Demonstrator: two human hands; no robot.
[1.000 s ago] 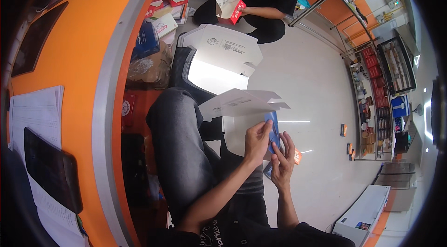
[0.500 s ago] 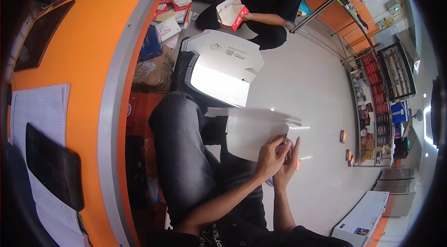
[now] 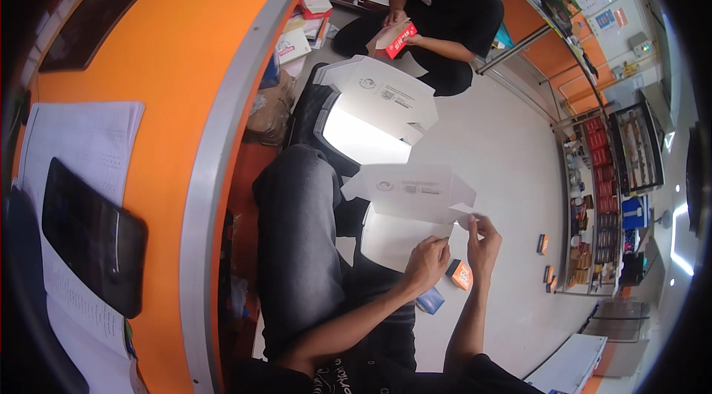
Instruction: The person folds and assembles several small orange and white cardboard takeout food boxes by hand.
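Note:
A partly folded white cardboard box point(image 3: 415, 190) rests over my lap, one printed panel raised and the panel nearest me lying low. At its right side, my right hand point(image 3: 483, 249) pinches a small end flap. Close to the box's right corner, my left hand point(image 3: 426, 266) is closed, its fingertips on the edge of the low panel. Beyond my knee lies a stack of flat white box blanks point(image 3: 378, 116) with printed panels. Across from me, a person in black holds a red and white box point(image 3: 397, 39) in both hands.
To the left runs an orange counter point(image 3: 200, 38) with a black phone point(image 3: 93, 234) on papers. An orange box point(image 3: 460, 274) and a blue packet point(image 3: 430, 300) are on the floor by my right forearm. A stocked shelf point(image 3: 597, 194) stands far right.
The printed panel of my box has come up into view. My right hand has moved apart from my left, up to the flap. The other person's box has tilted.

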